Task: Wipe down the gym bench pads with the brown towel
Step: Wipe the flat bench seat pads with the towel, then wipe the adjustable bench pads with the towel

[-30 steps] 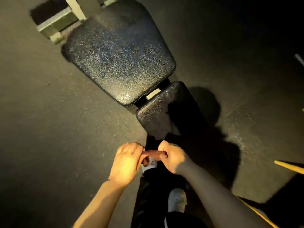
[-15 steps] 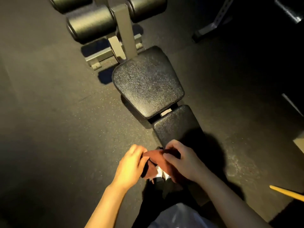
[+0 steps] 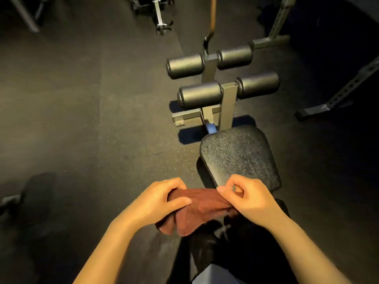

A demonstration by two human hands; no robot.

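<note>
The towel (image 3: 196, 210) is held bunched by both curled hands, left (image 3: 162, 201) and right (image 3: 252, 199), before the bench pad (image 3: 240, 156).

Dim warm light from above-left; hard shadows, dark corners, wide-angle bending at edges.

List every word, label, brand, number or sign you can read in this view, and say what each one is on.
None: no readable text shows anywhere in this view.
Brown towel: plain cloth, no tag or print visible.
Bench pad: textured black surface, no logo visible.
Foam rollers: plain, no markings.
Grey frame post: no sticker or number to make out.
Rack upright: only a row of holes, no legible numbers.
</note>
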